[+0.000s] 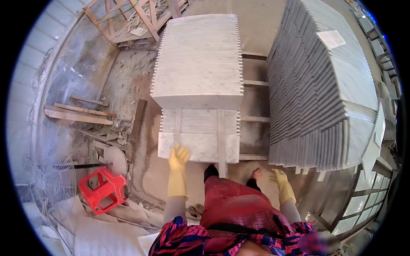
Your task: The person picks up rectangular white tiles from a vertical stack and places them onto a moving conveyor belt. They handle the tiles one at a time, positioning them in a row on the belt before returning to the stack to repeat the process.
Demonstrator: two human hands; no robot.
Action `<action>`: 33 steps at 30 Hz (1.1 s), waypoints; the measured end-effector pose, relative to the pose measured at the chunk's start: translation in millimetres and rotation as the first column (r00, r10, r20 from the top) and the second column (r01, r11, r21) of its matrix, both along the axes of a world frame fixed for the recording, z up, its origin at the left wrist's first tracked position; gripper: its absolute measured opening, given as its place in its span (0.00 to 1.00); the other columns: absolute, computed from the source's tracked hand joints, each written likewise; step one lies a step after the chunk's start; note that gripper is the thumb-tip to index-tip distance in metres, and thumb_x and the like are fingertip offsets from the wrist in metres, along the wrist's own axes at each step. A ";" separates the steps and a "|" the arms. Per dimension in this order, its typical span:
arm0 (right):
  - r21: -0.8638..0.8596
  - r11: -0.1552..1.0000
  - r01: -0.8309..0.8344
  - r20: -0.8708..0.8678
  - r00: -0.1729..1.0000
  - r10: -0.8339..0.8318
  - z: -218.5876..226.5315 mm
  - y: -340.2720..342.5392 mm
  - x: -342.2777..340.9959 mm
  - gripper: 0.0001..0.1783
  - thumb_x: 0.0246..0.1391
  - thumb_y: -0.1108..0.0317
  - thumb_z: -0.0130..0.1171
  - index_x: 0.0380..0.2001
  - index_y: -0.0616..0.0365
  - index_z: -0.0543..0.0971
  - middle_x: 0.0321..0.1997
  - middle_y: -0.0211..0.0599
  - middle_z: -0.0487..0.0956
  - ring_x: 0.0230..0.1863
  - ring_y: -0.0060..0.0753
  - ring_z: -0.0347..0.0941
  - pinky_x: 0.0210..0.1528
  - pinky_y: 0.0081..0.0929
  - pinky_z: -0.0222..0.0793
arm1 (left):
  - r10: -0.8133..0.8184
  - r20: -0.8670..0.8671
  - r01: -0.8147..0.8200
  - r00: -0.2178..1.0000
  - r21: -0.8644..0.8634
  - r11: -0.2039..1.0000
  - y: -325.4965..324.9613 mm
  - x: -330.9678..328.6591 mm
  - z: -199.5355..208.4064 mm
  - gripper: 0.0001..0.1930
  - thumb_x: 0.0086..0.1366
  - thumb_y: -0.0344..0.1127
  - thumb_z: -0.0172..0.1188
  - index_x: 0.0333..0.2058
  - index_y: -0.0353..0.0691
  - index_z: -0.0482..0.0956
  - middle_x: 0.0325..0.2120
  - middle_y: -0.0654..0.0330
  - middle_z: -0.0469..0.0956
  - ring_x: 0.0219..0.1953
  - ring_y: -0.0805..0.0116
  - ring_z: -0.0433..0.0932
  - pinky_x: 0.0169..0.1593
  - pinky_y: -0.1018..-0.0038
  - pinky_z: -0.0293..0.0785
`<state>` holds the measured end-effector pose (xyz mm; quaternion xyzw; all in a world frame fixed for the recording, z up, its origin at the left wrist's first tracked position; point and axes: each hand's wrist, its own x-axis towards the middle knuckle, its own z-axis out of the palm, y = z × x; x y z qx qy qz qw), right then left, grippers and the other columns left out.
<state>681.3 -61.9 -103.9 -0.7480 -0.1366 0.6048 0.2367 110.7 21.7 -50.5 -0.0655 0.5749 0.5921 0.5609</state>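
Observation:
In front of me stands a stack of white marble slabs (198, 59) with notched-looking sides. Below its near edge is a lower row of slabs (198, 147). Two pale flat strips lie across that lower row: a left strip (177, 126) and a right strip (221, 145), whose end hangs past the front edge. My left hand (178, 158), in a yellow rubber glove, is closed at the near end of the left strip. My right hand (281, 178), in a matching glove, hangs apart from the stacks, holding nothing, its fingers loosely spread.
A taller stack of thin slabs (307, 94) rises on the right, with a small loose tile (331, 39) on top. Wooden bars (255, 119) span between stacks. A red plastic stool (102, 190), a fan (57, 181) and loose planks (79, 116) are at left.

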 end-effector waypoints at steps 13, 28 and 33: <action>0.387 0.922 -0.033 0.154 0.988 -0.029 64.9 226.4 -238.1 0.28 0.68 0.51 0.55 0.62 0.57 0.72 0.52 0.46 0.81 0.48 0.39 0.79 0.51 0.34 0.74 | -0.113 -0.677 0.139 0.727 -0.015 0.990 283.0 -173.1 -1.9 0.35 0.71 0.56 0.58 0.67 0.38 0.66 0.61 0.51 0.72 0.61 0.59 0.72 0.63 0.63 0.68; 0.385 0.920 0.077 0.380 0.895 -0.234 58.7 400.7 -307.1 0.39 0.62 0.39 0.58 0.57 0.67 0.76 0.53 0.43 0.80 0.54 0.33 0.74 0.58 0.29 0.67 | -0.233 -0.684 0.447 0.691 0.151 0.882 306.2 -188.4 -25.2 0.30 0.80 0.53 0.41 0.66 0.32 0.66 0.62 0.50 0.71 0.62 0.61 0.71 0.66 0.67 0.65; 0.337 0.939 0.069 0.447 0.866 -0.224 49.7 394.8 -290.7 0.36 0.61 0.39 0.61 0.49 0.68 0.79 0.44 0.40 0.82 0.45 0.28 0.75 0.50 0.27 0.69 | -0.243 -0.649 0.467 0.721 0.196 0.862 309.4 -188.0 -28.5 0.30 0.80 0.52 0.41 0.67 0.33 0.66 0.63 0.51 0.71 0.63 0.61 0.71 0.67 0.67 0.65</action>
